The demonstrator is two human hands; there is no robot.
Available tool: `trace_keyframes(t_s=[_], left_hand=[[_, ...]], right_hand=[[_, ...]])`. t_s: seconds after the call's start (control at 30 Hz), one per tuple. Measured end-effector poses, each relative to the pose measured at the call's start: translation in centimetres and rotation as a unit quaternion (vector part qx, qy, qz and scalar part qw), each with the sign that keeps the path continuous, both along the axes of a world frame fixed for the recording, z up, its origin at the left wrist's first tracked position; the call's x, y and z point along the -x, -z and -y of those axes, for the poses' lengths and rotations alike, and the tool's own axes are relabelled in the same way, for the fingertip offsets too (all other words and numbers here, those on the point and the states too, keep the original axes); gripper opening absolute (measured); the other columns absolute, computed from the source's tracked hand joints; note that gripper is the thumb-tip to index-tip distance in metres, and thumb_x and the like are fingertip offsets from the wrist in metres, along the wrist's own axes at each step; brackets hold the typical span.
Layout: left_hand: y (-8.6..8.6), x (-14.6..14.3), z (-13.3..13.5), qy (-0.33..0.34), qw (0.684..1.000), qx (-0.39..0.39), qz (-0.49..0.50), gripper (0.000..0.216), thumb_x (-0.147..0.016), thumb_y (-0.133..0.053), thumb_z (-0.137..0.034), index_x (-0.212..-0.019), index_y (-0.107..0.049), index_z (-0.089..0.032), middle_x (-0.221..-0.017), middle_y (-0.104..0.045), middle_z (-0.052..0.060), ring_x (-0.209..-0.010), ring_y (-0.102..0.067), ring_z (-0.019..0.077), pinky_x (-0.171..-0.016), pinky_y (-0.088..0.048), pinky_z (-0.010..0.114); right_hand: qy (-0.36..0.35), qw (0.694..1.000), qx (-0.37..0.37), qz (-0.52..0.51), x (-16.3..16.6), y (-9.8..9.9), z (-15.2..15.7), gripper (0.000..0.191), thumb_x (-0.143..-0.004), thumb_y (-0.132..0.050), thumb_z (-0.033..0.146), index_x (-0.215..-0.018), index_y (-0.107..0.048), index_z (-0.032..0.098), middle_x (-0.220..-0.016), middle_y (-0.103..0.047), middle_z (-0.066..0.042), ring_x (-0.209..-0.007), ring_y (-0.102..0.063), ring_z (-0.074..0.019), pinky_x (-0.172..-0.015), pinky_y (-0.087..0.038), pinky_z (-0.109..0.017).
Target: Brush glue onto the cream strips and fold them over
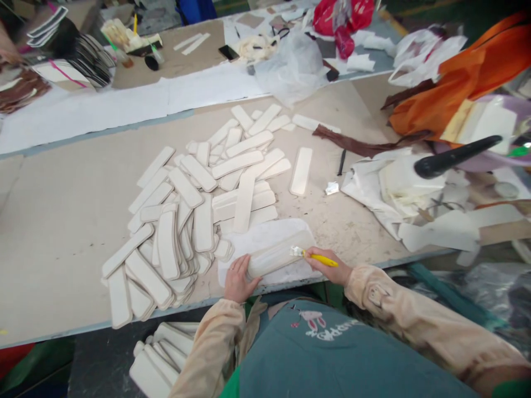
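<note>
My right hand [327,266] is closed around the yellow handle of a brush [324,259]. Its white-coated bristles touch the right end of a flat, pale, rounded strip [276,255], whose surface looks wet. The strip lies on a white sheet [292,226] near the table's front edge. At the strip's left end rests my left hand [240,278], open, thumb spread from the fingers. Just beyond and to the left is a loose heap of similar cream strips [186,188]; a single strip [301,171] lies apart to its right.
On the right stand a white container [409,179] with a black handle [458,157] and an orange cloth [477,77]. More strips [160,359] are stacked below the table edge at left. Across the back are a plastic bag [290,66], a phone [228,52] and stacked dark-edged pieces [85,61].
</note>
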State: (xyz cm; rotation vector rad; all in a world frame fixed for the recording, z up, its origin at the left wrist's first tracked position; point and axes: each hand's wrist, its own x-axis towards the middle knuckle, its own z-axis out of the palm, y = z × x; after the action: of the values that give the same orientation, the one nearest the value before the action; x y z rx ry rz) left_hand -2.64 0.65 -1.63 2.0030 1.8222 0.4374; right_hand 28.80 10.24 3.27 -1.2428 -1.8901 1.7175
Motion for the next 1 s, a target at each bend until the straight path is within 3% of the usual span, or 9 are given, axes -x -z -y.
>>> trace_keyframes(t_s=[0.23, 0.4, 0.6, 0.83, 1.0], left_hand=[[0.0, -0.1, 0.1, 0.000, 1.000, -0.013, -0.015, 0.070, -0.072, -0.065, -0.041, -0.132, -0.039, -0.016, -0.127, -0.052, 0.013, -0.118, -0.046, 0.0277, -0.101, -0.039, 0.045], [-0.1, -0.1, 0.2, 0.001, 1.000, -0.005, -0.016, 0.071, -0.074, -0.063, -0.043, -0.134, -0.037, -0.016, -0.128, -0.051, 0.014, -0.118, -0.046, 0.0276, -0.101, -0.039, 0.045], [0.2, 0.1, 0.1, 0.005, 1.000, 0.000, -0.016, 0.073, -0.074, -0.062, -0.046, -0.135, -0.036, -0.016, -0.129, -0.051, 0.014, -0.119, -0.046, 0.0277, -0.101, -0.039, 0.045], [-0.2, 0.0, 0.1, -0.007, 0.999, 0.043, -0.011, 0.079, -0.070, -0.066, -0.047, -0.136, -0.036, -0.016, -0.130, -0.050, 0.014, -0.121, -0.044, 0.0277, -0.104, -0.036, 0.045], [-0.4, 0.5, 0.2, -0.003, 0.998, 0.065, 0.002, 0.091, -0.067, -0.067, -0.053, -0.140, -0.030, -0.015, -0.132, -0.048, 0.015, -0.122, -0.042, 0.0285, -0.104, -0.036, 0.046]], right_hand=[[0.051, 0.997, -0.052, 0.037, -3.1, -0.4, -1.2, 0.019, -0.087, -0.046, 0.037, -0.081, -0.053, 0.021, -0.065, -0.053, 0.003, -0.061, -0.053, -0.0127, -0.060, -0.042, -0.024], [0.073, 0.992, -0.087, 0.050, -2.8, -1.1, -1.0, 0.017, -0.088, -0.045, 0.036, -0.083, -0.053, 0.022, -0.063, -0.053, 0.004, -0.059, -0.055, -0.0127, -0.060, -0.043, -0.024], [0.026, 0.992, -0.118, 0.043, -1.0, -0.5, -0.3, 0.016, -0.089, -0.044, 0.034, -0.083, -0.053, 0.022, -0.063, -0.056, 0.003, -0.059, -0.056, -0.0120, -0.062, -0.043, -0.024], [0.079, 0.987, -0.111, 0.088, -2.8, -0.9, 0.0, 0.020, -0.088, -0.043, 0.039, -0.086, -0.054, 0.023, -0.067, -0.057, 0.002, -0.060, -0.057, -0.0133, -0.061, -0.044, -0.024], [0.025, 0.992, -0.101, 0.074, -1.7, -1.3, 0.5, 0.021, -0.088, -0.042, 0.040, -0.084, -0.053, 0.023, -0.068, -0.058, 0.002, -0.060, -0.058, -0.0139, -0.062, -0.045, -0.025]])
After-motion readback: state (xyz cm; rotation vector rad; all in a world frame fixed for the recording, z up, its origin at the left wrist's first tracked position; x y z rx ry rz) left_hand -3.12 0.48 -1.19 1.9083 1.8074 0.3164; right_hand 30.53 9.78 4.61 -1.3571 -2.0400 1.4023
